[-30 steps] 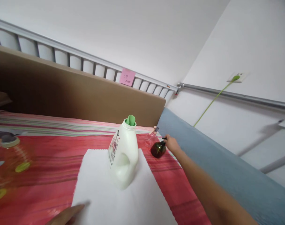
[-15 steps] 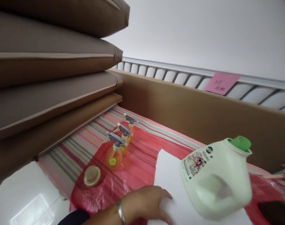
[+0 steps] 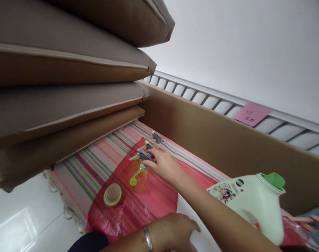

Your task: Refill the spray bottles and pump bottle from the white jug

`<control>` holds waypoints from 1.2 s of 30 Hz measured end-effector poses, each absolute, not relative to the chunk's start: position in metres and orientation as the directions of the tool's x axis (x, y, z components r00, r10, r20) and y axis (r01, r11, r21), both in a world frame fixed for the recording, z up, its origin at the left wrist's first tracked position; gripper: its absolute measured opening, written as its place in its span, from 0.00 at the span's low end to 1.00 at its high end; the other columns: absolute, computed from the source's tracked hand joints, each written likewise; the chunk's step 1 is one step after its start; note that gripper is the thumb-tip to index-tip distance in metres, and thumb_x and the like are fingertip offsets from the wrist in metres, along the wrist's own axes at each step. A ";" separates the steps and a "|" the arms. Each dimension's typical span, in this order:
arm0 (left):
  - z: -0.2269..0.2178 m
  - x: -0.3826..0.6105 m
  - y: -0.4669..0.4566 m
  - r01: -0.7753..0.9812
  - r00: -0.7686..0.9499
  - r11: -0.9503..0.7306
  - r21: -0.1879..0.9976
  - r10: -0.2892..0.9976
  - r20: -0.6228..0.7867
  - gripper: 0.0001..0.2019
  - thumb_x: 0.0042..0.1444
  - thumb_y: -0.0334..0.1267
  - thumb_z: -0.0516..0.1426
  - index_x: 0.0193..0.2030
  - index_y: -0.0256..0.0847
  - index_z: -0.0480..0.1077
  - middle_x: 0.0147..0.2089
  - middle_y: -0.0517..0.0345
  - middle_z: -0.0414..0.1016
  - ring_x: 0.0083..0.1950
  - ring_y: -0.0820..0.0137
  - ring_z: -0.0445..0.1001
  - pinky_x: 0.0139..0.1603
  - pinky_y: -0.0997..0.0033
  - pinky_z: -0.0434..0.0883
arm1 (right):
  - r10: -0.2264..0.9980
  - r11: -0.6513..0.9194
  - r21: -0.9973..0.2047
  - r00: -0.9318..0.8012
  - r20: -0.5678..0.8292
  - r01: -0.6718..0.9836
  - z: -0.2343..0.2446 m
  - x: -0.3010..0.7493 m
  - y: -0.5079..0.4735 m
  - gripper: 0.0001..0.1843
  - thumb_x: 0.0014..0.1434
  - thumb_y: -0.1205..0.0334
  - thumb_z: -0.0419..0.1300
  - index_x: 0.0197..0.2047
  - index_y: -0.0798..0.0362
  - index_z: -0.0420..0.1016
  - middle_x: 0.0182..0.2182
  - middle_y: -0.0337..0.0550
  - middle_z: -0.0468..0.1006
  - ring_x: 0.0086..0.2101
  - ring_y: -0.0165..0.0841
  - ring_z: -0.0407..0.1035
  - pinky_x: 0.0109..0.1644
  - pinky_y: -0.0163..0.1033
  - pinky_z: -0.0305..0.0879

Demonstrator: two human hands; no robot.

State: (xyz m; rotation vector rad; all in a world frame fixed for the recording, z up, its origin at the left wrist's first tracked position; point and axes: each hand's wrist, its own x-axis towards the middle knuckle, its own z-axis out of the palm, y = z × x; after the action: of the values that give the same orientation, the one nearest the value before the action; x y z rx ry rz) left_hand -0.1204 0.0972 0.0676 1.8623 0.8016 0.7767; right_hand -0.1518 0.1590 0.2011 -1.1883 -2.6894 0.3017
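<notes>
My right hand reaches across to the left, its fingertips closed on the grey sprayer head of the nearest yellow spray bottle, which stands on a red plastic sheet. Two more spray bottles stand in a row behind it. My left hand, with a metal bracelet at the wrist, rests palm down and fingers apart on the edge of a white sheet. A white detergent jug with a green spout stands at the right, under my right forearm.
A round yellowish lid lies on the red plastic, left of the bottles. Stacked brown cushions overhang the left side. A cardboard wall with a pink note above it closes the back. Striped cloth ends at white floor.
My view swung left from the dark bottle at the right. My right hand left that bottle, crossed over and reached the nearest spray bottle. My left hand stayed on the white sheet.
</notes>
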 end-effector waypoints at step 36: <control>0.114 -0.131 0.091 -0.526 0.223 -0.085 0.846 0.946 0.234 0.16 0.50 0.44 0.59 0.42 0.35 0.69 0.41 0.51 0.73 0.45 0.62 0.70 0.46 0.64 0.66 | 0.942 0.093 -0.947 -0.335 -0.016 0.306 0.108 0.053 0.076 0.50 0.36 0.48 0.69 0.60 0.49 0.55 0.57 0.55 0.65 0.57 0.47 0.59 0.58 0.52 0.55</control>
State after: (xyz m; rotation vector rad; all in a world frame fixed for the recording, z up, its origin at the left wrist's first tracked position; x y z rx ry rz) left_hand -0.1314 0.0912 0.1139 1.0406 0.5274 1.3229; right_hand 0.0527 0.0757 0.1078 -1.2341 -1.7280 1.2550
